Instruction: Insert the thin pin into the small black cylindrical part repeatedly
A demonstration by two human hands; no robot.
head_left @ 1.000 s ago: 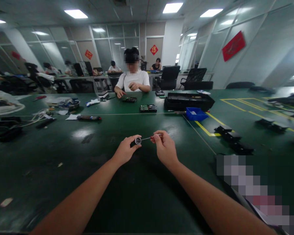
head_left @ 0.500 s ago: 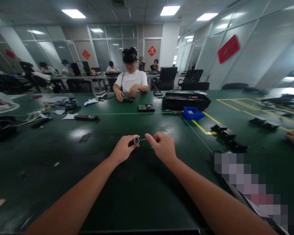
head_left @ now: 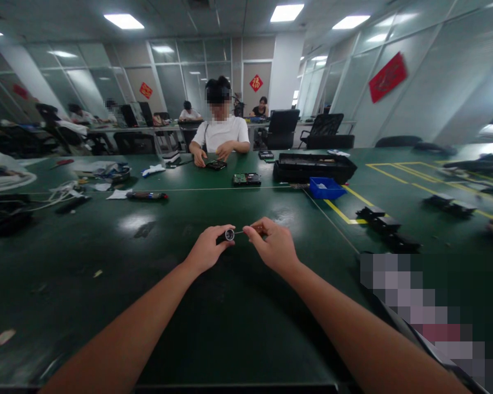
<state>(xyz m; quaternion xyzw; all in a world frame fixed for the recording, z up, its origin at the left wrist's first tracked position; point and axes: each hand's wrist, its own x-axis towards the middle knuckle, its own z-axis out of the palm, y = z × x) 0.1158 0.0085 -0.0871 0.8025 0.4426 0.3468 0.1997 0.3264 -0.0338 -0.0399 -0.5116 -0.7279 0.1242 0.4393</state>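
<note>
In the middle of the head view, my left hand is closed around a short dark cylinder. The silver-rimmed round end of the cylinder faces me. My right hand pinches a thin-shafted tool between thumb and fingers. The bare metal shaft of the thin-shafted tool points left and reaches close to the round end; whether it touches is too small to tell. My fingers hide most of its handle. Both hands are held over the dark green table.
Farther back lie a circuit board, a long black tray and a blue bin. A dark cylindrical tool is at left. Black blocks stand at right. Across the table a person handles a dark part.
The view has shifted slightly. My right fingers sit a little differently on the tool, and the red spot at the thumb tip no longer shows. My left hand keeps its hold.
</note>
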